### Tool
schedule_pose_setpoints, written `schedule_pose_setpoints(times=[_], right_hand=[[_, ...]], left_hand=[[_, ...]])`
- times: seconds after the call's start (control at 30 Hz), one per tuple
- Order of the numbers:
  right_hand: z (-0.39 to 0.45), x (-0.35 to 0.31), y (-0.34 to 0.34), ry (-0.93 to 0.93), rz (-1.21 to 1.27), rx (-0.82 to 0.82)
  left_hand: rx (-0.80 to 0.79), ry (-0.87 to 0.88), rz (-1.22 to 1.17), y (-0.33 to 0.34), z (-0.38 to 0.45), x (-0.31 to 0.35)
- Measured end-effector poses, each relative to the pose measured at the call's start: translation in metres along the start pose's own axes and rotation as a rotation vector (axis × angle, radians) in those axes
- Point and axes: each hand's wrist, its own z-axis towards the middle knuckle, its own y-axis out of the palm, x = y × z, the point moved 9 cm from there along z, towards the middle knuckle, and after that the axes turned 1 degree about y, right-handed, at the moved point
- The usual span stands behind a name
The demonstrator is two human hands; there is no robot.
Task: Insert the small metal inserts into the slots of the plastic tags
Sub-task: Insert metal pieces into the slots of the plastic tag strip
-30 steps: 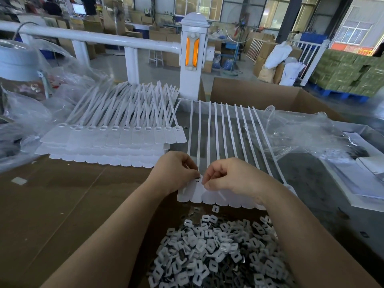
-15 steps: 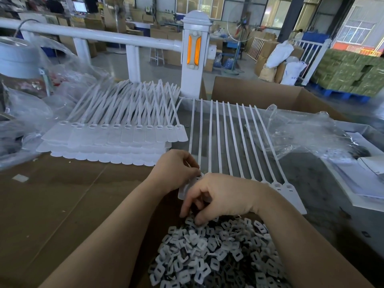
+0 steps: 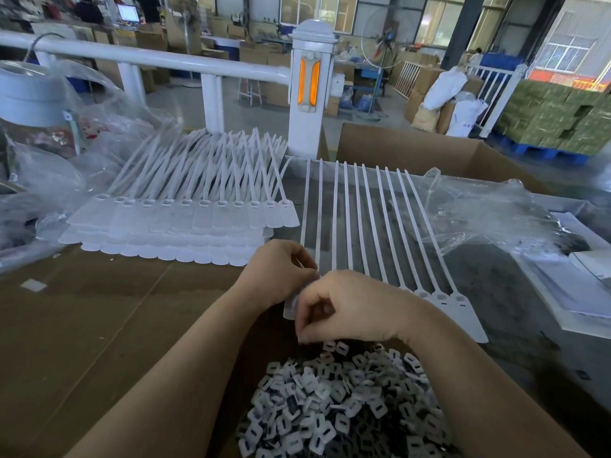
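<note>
Right hand (image 3: 344,309) has pulled back from the tag row toward the heap of inserts (image 3: 340,404); a second ago both hands met at the tag heads. Its fingers are curled downward, tips just at the far edge of the heap. Whether they already pinch an insert: cannot tell, tips blurred.

Left hand (image 3: 281,272) sits at the left end of the tag row (image 3: 439,302), fingers curled, seemingly pinching the nearest tag head; the grip itself is hidden behind the right hand.

Tags lie side by side, tails (image 3: 360,213) running straight away from the person, heads toward the person. Slots sit at the head ends, mostly covered by the hands.

Key relation: the heap lies directly below and toward the person from the right fingertips; the tag head being worked lies just beyond them, beside the left hand. Right hand is nearer the inserts, so the pick looks to be its job, then a short carry forward.

A stack of tags (image 3: 185,223) lies to the left, well apart.
</note>
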Motion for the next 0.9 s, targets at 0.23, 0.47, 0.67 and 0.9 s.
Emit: schedule_pose_setpoints(times=[0.23, 0.47, 0.67, 0.9], right_hand=[[-0.017, 0.025, -0.062, 0.059, 0.19, 0.656], [-0.019, 0.029, -0.067, 0.063, 0.187, 0.756], [-0.015, 0.038, -0.063, 0.143, 0.152, 0.735], [-0.009, 0.057, -0.054, 0.294, 0.09, 0.616]], left_hand=[[-0.143, -0.044, -0.353, 0.004, -0.002, 0.006], [-0.266, -0.11, -0.747, 0.011, -0.005, 0.005], [-0.198, -0.088, -0.62, 0.005, 0.0, 0.001], [-0.05, -0.008, -0.369, 0.003, 0.001, 0.005]])
